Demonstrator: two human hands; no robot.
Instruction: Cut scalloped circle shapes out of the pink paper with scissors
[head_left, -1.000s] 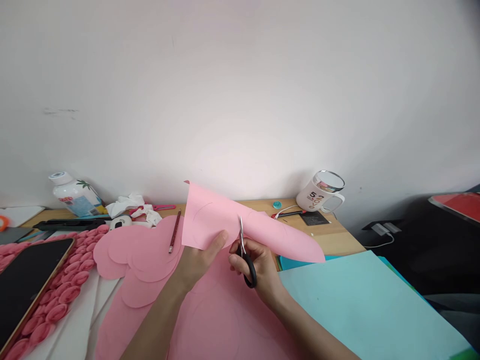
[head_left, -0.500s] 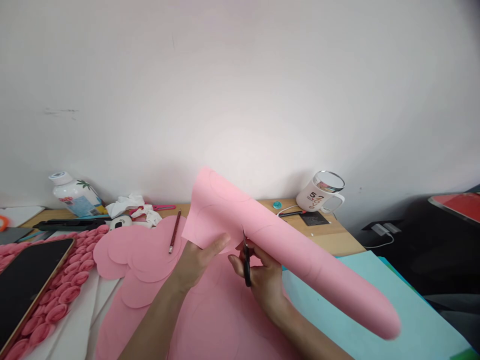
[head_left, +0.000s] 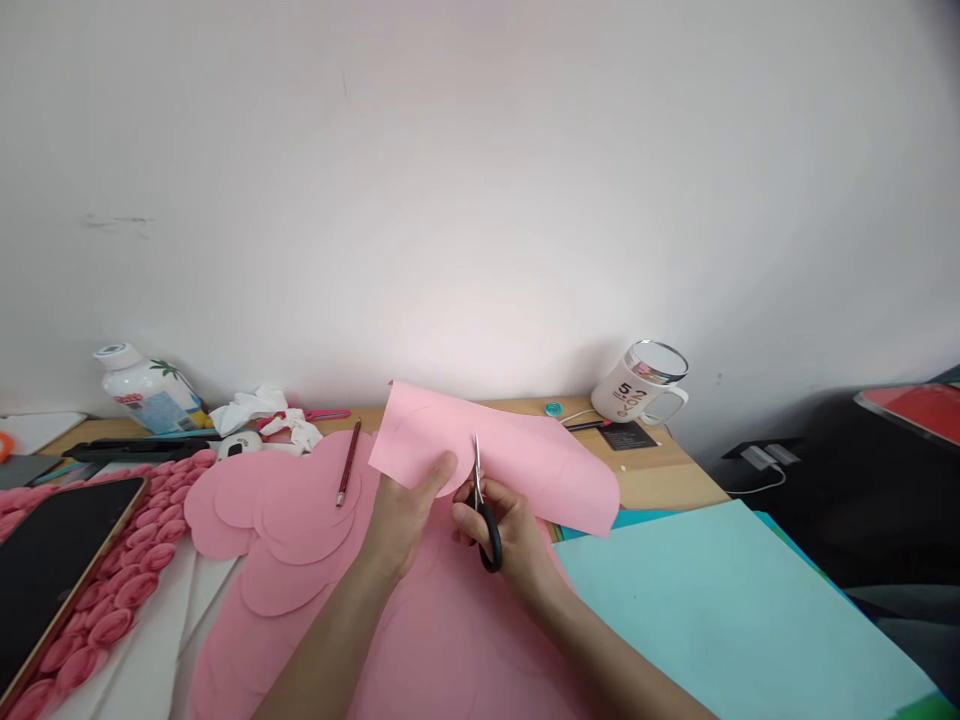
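My left hand [head_left: 405,510] pinches the lower left edge of a pink paper sheet [head_left: 540,450], thumb on top. Faint pencilled curves show on the sheet, and its right part curls over. In my right hand [head_left: 506,530] is a pair of black-handled scissors [head_left: 490,535], with the blades pointing up against the sheet, close to my left thumb. A rounded cut edge runs between thumb and blades. Beneath both hands lie more pink sheets with pencilled circles, and a pile of cut pink paper circles [head_left: 300,580] spreads to the left. A dark red pencil [head_left: 349,462] rests on that pile.
At left are a phone [head_left: 60,570] on a pink ruffled mat [head_left: 142,590], a white bottle [head_left: 150,390] and crumpled tissue [head_left: 251,410]. A white mug [head_left: 637,385] stands at the back right beside a black card [head_left: 628,436]. Light blue paper [head_left: 735,610] covers the right front.
The pink sheet has swung down and its long roll at right has turned into a shorter, looser curl. My right hand and the scissors have shifted slightly left, with the blades now more visible.
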